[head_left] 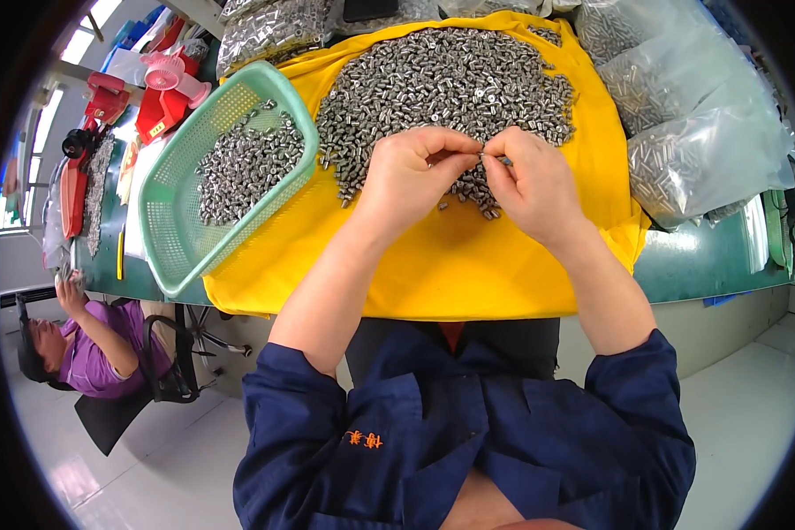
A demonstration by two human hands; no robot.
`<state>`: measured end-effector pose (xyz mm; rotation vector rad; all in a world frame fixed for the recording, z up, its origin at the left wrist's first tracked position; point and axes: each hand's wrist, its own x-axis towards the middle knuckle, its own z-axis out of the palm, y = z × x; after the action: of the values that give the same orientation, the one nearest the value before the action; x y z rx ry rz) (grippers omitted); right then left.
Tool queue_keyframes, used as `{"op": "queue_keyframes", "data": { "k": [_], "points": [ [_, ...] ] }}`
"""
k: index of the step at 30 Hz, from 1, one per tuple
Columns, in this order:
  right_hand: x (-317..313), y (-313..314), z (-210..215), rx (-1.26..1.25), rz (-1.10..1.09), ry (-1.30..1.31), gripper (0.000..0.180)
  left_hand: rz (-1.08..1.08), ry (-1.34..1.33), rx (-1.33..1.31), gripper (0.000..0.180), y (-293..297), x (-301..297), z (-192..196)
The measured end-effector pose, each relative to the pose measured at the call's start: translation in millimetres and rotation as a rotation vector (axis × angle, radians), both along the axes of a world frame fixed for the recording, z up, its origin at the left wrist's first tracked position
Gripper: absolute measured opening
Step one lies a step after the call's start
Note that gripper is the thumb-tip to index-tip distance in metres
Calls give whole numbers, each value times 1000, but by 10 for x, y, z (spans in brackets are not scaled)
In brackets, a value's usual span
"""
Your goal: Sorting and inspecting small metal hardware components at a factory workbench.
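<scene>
Both hands meet fingertip to fingertip just over the near edge of a broad pile of small shiny metal cylinders (442, 75). The thumb and forefinger of my left hand (411, 172) are pinched together. My right hand (534, 181) pinches at the same spot, its thumb and forefinger closed. Whatever sits between the fingertips is too small and too covered to make out. The pile lies on a yellow cloth (433, 274), with a few loose cylinders near my right hand. To the left, a green plastic basket (172, 256) holds more of these cylinders (247, 168).
Clear plastic bags of metal parts (671, 168) line the right side, with more bags (269, 31) at the back left. Beyond the basket are a pink fan (170, 75) and red bins (159, 115) on the green table (689, 256). A person in purple (106, 353) sits at the left.
</scene>
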<state>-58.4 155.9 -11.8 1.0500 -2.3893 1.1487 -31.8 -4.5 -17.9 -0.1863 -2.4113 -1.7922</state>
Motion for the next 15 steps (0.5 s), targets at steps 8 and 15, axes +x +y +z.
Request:
{"op": "queue_keyframes", "data": {
  "k": [8, 15],
  "points": [
    [-38, -13, -86, 53, -33, 102, 10, 39, 280, -289, 14, 58, -2, 36],
    [8, 25, -12, -78, -96, -18, 7, 158, 375, -468, 9, -35, -27, 13]
  ]
}}
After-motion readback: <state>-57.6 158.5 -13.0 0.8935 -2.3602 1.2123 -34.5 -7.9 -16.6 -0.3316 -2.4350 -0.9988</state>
